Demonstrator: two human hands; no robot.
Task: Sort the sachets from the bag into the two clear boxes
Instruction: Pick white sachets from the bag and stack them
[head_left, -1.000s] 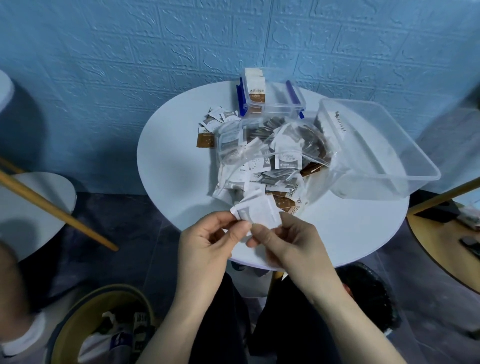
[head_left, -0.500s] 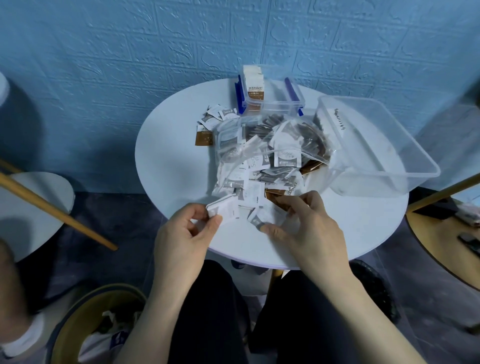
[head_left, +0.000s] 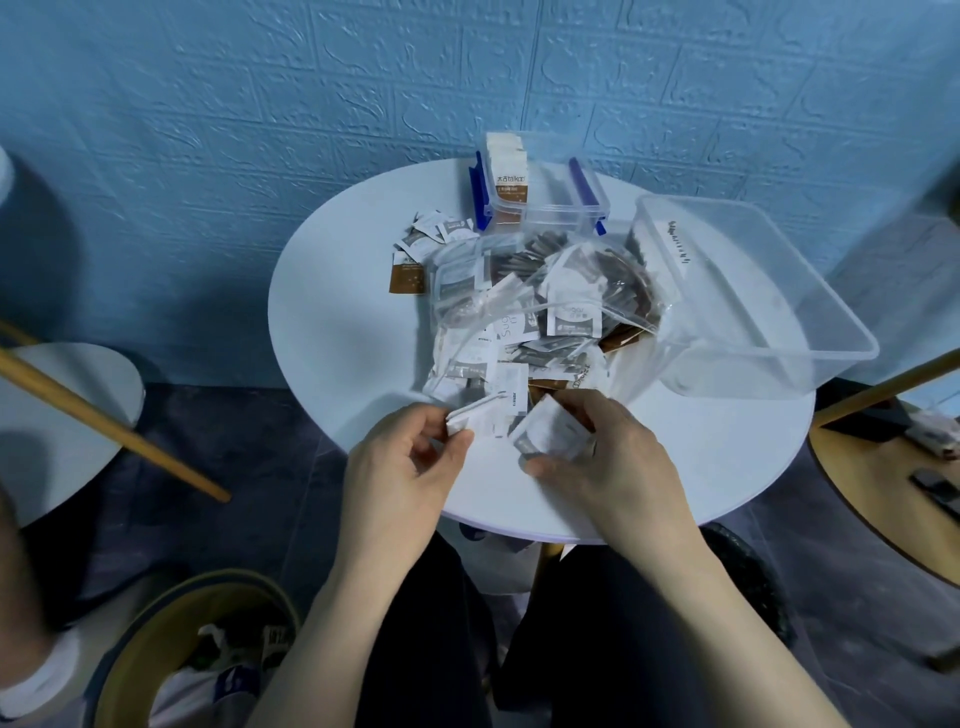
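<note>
A clear plastic bag (head_left: 524, 312) full of white and brown sachets lies open in the middle of the round white table (head_left: 343, 322). My left hand (head_left: 410, 467) pinches a small stack of white sachets (head_left: 480, 415) at the bag's mouth. My right hand (head_left: 608, 457) grips another white sachet (head_left: 548, 428) just to the right of that stack. A small clear box (head_left: 540, 195) with blue clips stands at the table's back, with upright brown-and-white sachets in its left end. A large clear box (head_left: 753, 306) sits at the right, nothing visible in it.
Several loose sachets (head_left: 426, 244) lie on the table left of the small box. A wooden pole (head_left: 114, 426) crosses at the left above another white table. A round bin (head_left: 197, 649) stands by my left knee. A wooden table (head_left: 893, 499) is at the right.
My hands drew apart and dropped to the table at the bag's mouth. The left kept the white stack; the right reached into the pile and now has lifted a white sachet.
</note>
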